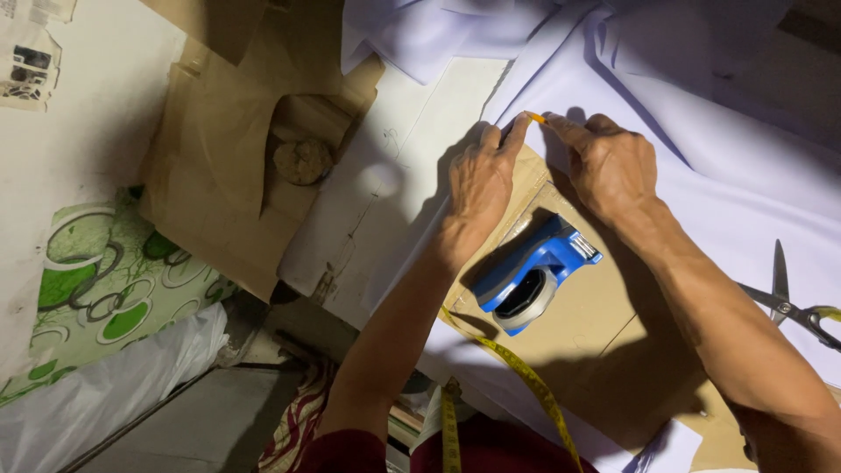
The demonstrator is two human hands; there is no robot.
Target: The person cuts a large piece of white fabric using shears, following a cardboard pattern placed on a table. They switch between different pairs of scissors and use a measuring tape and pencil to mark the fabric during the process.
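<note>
A translucent white plastic bag (114, 385) lies crumpled at the lower left, below a sheet with green and white ring patterns. At the upper left corner, scraps of printed newspaper (31, 52) in grey, black and off-white are stuck flat on the pale surface; their print is too small to tell. No labels, signs or screens show anywhere, and nothing else in view is a package.
</note>
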